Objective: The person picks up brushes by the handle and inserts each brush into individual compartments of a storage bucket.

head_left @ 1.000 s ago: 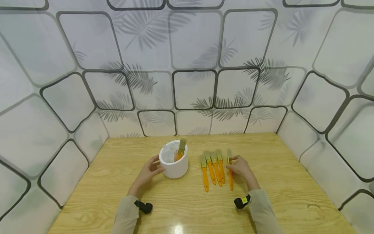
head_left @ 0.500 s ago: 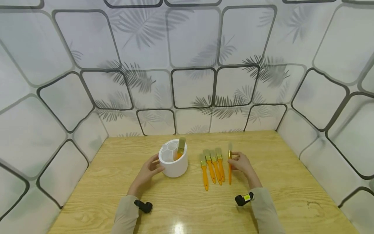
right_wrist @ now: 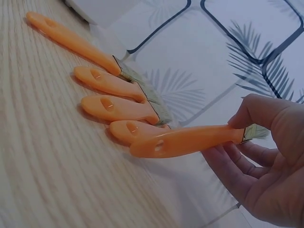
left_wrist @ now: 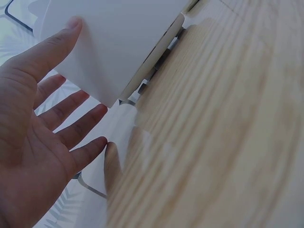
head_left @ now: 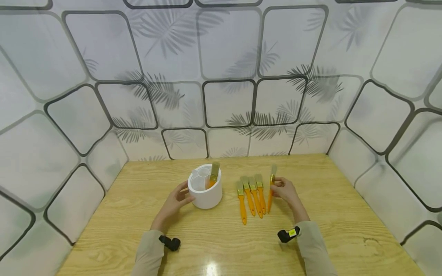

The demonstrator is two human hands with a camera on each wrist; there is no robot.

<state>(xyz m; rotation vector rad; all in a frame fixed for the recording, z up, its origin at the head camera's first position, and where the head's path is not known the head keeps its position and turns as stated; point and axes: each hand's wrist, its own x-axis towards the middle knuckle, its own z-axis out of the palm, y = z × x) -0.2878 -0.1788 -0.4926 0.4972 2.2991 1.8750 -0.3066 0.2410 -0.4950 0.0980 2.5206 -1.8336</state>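
Observation:
My left hand (head_left: 173,205) rests at the left side of a white round brush holder (head_left: 207,199) with inner dividers. In the left wrist view the thumb (left_wrist: 71,35) touches the holder wall, while the other fingers spread loosely by its far side. One paintbrush (head_left: 215,173) leans inside the holder, bristles up. My right hand (head_left: 286,190) pinches another paintbrush (right_wrist: 190,141) with an orange handle between thumb and fingers, near the metal band. Its bristles point away and up, and its handle end appears lifted off the table. Several like paintbrushes (head_left: 254,199) lie side by side just left of it.
A light wood-grain table (head_left: 221,245) carries everything. Behind it and along both sides stands a pale patterned screen (head_left: 229,103) with dark outlines and leaf prints. The lying brushes sit between the holder and my right hand.
The right hand's paintbrush has come up off the table and tilted, its handle end swinging left toward the lying brushes. The left hand and the holder have stayed in place.

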